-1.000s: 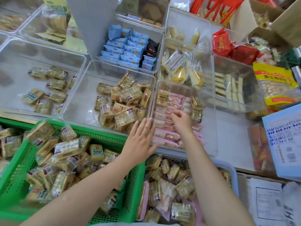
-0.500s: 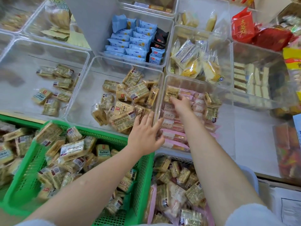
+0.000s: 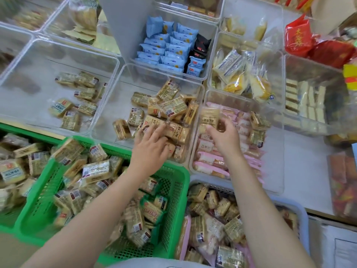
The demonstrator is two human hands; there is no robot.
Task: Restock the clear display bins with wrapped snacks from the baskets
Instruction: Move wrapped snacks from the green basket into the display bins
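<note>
We are gripping a tan wrapped snack (image 3: 209,118) with the right hand (image 3: 224,139), raised over the clear bin (image 3: 270,120) of pink packets (image 3: 210,158); motion blur is obscuring the fingertips. Our left hand (image 3: 149,149) is resting with fingers extended on the tan packets (image 3: 173,108) in the middle bin (image 3: 108,115), grasping nothing. The green basket (image 3: 173,192) is sitting below, its stock blurring. The blue basket (image 3: 300,211) is partly hidden by our right forearm.
</note>
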